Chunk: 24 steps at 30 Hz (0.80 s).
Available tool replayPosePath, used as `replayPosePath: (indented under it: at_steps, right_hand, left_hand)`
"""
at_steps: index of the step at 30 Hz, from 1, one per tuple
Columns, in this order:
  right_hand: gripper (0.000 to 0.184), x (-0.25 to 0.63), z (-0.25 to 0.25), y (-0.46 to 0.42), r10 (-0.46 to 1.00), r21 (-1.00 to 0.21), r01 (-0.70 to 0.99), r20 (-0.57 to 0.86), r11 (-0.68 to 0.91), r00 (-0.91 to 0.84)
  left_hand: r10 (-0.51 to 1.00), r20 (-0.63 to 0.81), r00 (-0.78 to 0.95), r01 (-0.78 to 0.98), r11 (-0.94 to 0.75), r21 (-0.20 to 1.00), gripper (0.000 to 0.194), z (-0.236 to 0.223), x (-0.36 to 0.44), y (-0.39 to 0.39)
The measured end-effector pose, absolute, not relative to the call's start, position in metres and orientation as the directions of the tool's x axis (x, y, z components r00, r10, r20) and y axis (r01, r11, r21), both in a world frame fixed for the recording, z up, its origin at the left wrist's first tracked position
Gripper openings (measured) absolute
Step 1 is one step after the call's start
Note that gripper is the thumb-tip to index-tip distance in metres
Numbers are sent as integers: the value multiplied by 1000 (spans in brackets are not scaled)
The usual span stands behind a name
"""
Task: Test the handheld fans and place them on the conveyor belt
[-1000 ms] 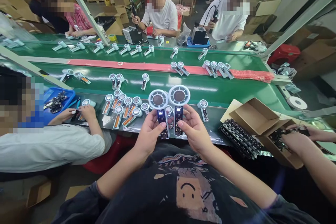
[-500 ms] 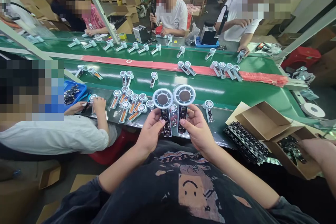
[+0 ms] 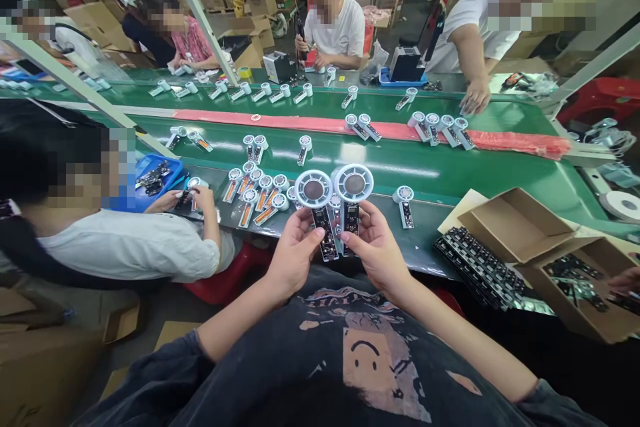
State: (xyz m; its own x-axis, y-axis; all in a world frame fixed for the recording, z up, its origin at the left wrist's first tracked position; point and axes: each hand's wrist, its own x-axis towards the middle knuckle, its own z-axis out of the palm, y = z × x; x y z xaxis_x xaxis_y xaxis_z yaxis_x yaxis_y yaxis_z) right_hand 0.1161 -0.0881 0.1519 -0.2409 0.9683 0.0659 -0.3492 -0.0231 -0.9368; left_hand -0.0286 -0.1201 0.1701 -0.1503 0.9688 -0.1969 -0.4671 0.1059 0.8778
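My left hand [image 3: 294, 255] is closed round the handle of a small hand-held fan unit [image 3: 315, 197], white ring head up and bare circuit board showing. My right hand [image 3: 376, 248] grips a second such fan unit [image 3: 353, 188] right beside it. Both are held upright just above the near edge of the green conveyor belt [image 3: 450, 177]. A cluster of several more fan units [image 3: 255, 192] lies on the belt just left of my hands, and a single fan unit [image 3: 405, 203] lies to the right.
An open cardboard box [image 3: 515, 223] and a stack of black circuit boards [image 3: 477, 267] sit at the right. A seated person's hand [image 3: 200, 195] works at my left next to a blue tray [image 3: 155, 177]. Other people sit across the belt; one reaching hand [image 3: 474, 95] rests on it.
The blue lights on both boards seen a second ago are off. My view has drifted, so everything sits slightly further right. The person across at right has reached a hand down to the belt.
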Motion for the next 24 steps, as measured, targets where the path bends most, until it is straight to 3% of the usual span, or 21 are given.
replayPosePath:
  at_steps: [7,11,16,24]
  right_hand:
    - [64,113,147,-99,957,-972,-223,129,70,-259]
    - [74,111,149,-99,957,-985,7,167,174,-237]
    - [81,101,153,-91,939,-878,341,280,335,-201]
    - [78,75,150,-52,957,-757,587,216,288,-192]
  left_hand:
    - [971,-179,-157,-441,93,893,54,165,-30,-126]
    - [967,-218,-135,-450,136,883,57,162,-34,-122]
    - [970,-222,-100,-501,144,853,60,153,-37,-108]
    - [983,-169,-69,-524,108,845,66,139,-55,-73]
